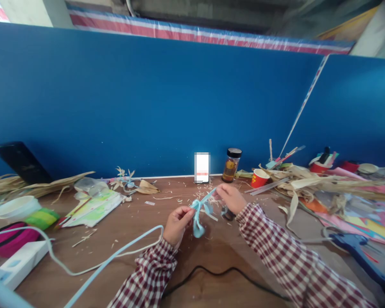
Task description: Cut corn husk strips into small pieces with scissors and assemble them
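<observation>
Between my two hands hangs a light-blue ribbon bow (197,226), knotted with loops dangling over the table. My left hand (177,224) pinches its left side near the knot. At the upper right, my right hand (231,198) pinches the end of a strip of the ribbon, drawn out slantwise from the knot. A pair of scissors (227,213), partly hidden, appears to lie on the table just below my right hand. Small pale scraps are scattered around and behind the bow.
A phone (202,167) and a lidded jar (232,165) stand against the blue partition, with a red paper cup (259,178) beside them. Dried husks (314,182) and a blue glue gun (359,250) lie right. A power strip (22,265) and cables lie left; a black cord (224,271) crosses the front.
</observation>
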Demonstrator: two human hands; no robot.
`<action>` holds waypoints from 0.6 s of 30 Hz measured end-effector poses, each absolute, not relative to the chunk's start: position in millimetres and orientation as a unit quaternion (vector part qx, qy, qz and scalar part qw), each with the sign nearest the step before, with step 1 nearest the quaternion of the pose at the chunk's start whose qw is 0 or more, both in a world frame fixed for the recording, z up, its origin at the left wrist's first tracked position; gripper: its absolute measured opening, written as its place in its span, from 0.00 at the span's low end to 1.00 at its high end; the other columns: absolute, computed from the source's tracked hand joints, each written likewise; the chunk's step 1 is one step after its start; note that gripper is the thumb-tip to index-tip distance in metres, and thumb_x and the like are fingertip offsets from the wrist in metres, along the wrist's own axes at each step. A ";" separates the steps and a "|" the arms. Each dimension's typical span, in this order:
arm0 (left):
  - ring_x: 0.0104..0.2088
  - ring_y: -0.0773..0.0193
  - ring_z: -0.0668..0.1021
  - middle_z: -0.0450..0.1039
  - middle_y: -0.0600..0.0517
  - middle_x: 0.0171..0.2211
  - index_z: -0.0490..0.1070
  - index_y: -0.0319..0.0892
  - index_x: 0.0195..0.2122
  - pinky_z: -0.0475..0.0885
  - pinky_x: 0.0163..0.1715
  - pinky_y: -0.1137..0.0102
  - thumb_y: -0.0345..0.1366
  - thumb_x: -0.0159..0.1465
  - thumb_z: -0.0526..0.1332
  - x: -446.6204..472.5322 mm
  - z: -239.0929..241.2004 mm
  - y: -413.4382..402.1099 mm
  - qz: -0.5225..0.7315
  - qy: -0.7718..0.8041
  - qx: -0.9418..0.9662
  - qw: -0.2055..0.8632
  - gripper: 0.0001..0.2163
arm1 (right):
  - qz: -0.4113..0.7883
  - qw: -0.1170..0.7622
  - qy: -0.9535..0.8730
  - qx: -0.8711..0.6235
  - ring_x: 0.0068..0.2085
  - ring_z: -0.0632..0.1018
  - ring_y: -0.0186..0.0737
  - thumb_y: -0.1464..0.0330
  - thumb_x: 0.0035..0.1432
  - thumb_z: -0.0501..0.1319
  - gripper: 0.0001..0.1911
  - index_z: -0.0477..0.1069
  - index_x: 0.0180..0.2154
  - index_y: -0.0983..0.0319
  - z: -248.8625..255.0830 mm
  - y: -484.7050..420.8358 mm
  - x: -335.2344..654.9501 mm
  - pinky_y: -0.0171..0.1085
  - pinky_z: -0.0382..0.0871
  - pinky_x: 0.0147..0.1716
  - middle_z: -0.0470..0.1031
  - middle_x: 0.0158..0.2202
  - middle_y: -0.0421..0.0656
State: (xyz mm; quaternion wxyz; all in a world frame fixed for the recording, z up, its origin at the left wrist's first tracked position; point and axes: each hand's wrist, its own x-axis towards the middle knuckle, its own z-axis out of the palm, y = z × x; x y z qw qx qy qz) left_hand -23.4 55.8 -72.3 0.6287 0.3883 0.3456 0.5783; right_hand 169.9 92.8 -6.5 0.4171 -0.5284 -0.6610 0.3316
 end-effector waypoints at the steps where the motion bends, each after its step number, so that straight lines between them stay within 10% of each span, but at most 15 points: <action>1: 0.18 0.73 0.67 0.68 0.56 0.18 0.69 0.38 0.25 0.61 0.19 0.77 0.37 0.48 0.66 -23.5 -72.3 55.6 0.578 0.342 0.387 0.632 0.09 | 0.347 0.430 -0.637 -0.537 0.29 0.76 0.38 0.64 0.56 0.51 0.12 0.68 0.25 0.61 -8.4 95.7 174.3 0.33 0.67 0.23 0.75 0.28 0.42; 18: 0.22 0.73 0.69 0.68 0.56 0.21 0.71 0.38 0.26 0.65 0.24 0.76 0.37 0.45 0.68 -25.7 -72.1 59.8 0.625 0.367 0.323 0.608 0.11 | 0.284 0.521 -0.506 -0.626 0.27 0.77 0.41 0.62 0.54 0.49 0.11 0.63 0.25 0.59 -20.9 129.6 254.3 0.34 0.65 0.16 0.76 0.28 0.46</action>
